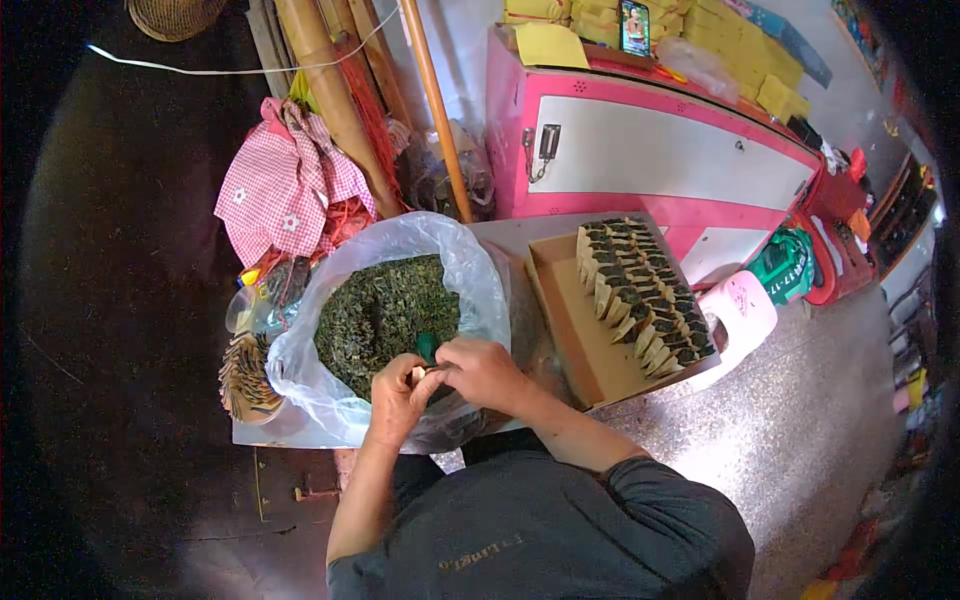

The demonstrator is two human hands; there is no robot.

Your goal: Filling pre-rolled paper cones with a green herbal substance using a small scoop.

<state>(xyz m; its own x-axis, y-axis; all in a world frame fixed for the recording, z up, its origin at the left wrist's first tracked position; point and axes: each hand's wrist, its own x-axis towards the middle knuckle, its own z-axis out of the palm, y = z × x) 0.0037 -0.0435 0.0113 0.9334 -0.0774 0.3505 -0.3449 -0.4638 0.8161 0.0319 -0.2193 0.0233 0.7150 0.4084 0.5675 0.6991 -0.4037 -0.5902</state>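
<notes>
Both hands meet over a clear plastic bag (290, 345) filled with dark green dried leaves (385, 300). Between the thumb and fingers of my left hand (398, 398) shows the pale edge of a small paper bag (418, 374). My right hand (486, 374) is closed, its fingertips touching the left ones; what it grips is hidden. Just beyond the fingers sits a green plastic piece (427, 346), its shape mostly covered. To the right, a cardboard box (570, 300) carries rows of small paper bags (630, 290) with dark leaves at their open tops.
A bundle of folded paper bags (248, 378) stands at the table's left end. Behind are bamboo poles (330, 90) and a pink checked cloth (285, 185). A pink and white cabinet (640, 135) carries yellow paper stacks and a phone (634, 28). A white plastic jug (742, 312) stands beyond the box.
</notes>
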